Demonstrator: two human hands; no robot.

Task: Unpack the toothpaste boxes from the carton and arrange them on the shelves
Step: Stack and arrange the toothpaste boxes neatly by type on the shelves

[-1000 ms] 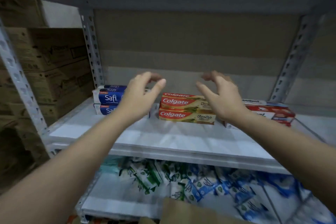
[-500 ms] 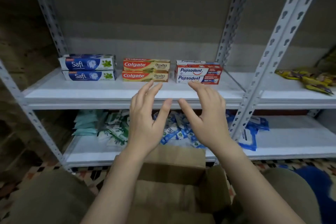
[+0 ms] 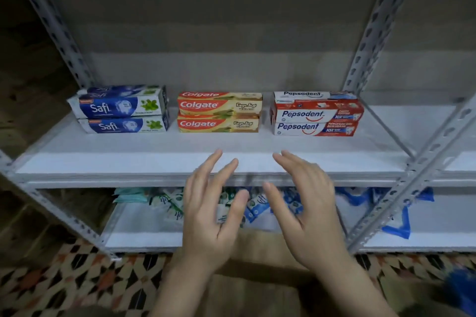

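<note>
Both hands, left hand [image 3: 210,216] and right hand [image 3: 307,211], hang spread and empty, hiding most of the carton [image 3: 260,288].

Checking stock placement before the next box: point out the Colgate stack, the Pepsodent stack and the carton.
Colgate stack [image 3: 219,112], head view, front face of the top box.
Pepsodent stack [image 3: 315,117], head view, front of the upper box.
carton [image 3: 260,249], head view, brown flap between the wrists.
</note>
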